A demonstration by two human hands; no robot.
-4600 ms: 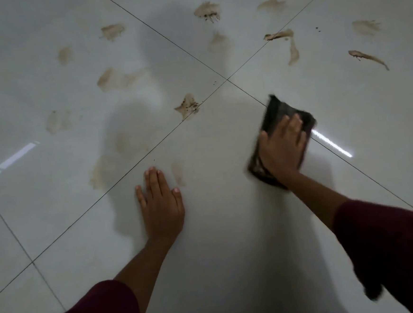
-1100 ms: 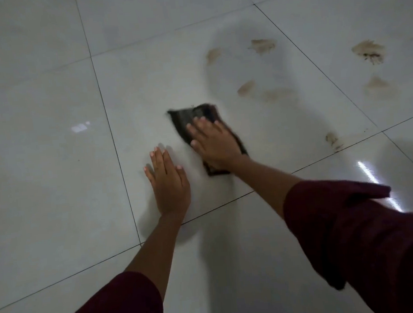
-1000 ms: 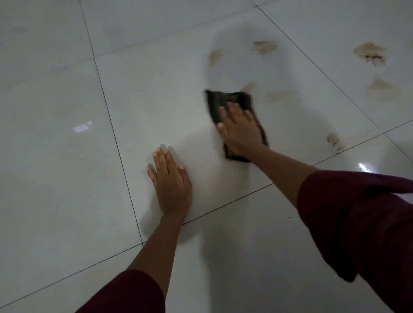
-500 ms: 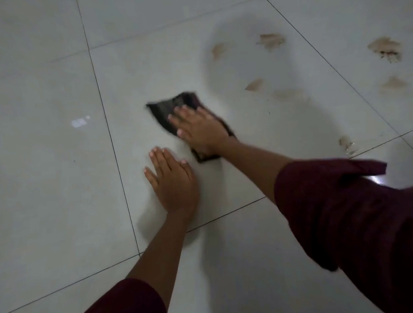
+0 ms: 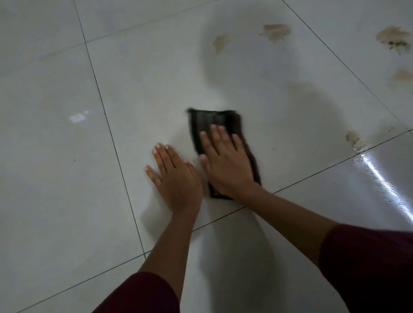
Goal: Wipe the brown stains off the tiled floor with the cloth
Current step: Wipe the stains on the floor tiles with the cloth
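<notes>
A dark folded cloth (image 5: 212,122) lies flat on the pale glossy tiled floor (image 5: 53,168). My right hand (image 5: 227,165) presses on it with straight, spread fingers and covers its near half. Just left of it, my left hand (image 5: 175,177) rests flat on the bare tile with fingers straight. Brown stains sit farther away: one (image 5: 220,41) and another (image 5: 276,31) beyond the cloth, two (image 5: 395,37) (image 5: 403,75) at the far right, and a small one (image 5: 352,136) by a grout line to the right.
Dark grout lines (image 5: 103,110) divide the floor into large tiles. A bright streak of reflected light (image 5: 391,191) runs across the wet-looking tile at the right. My dark red sleeves fill the bottom of the view.
My right hand has slid the cloth back and forth across the tile; it now lies a little right of where it was half a second ago. The stain near the cloth's earlier position is gone. My left hand stayed planted.
</notes>
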